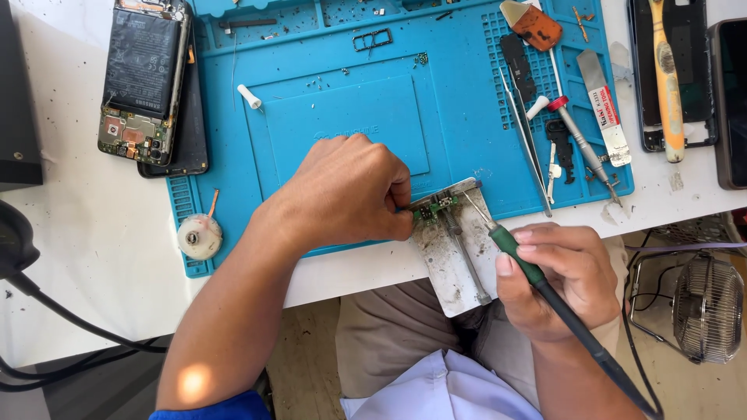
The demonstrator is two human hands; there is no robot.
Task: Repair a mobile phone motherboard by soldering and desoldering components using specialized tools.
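My left hand [346,194] pinches the left edge of a small green circuit board [430,208] clamped in a worn metal holder [451,260] at the table's front edge. My right hand [564,280] grips a soldering iron [537,276] with a green and black handle. Its thin tip points up-left and reaches the board's right end. The holder overhangs the table edge above my lap.
A blue work mat [459,109] carries tweezers [523,128], a screwdriver [576,132], a flat metal pry tool [605,109] and small loose parts. An opened phone [144,78] lies upper left, a round white spool [199,236] at the mat's left corner. A yellow toothbrush [668,78] rests on a phone frame, a small fan [706,307] lower right.
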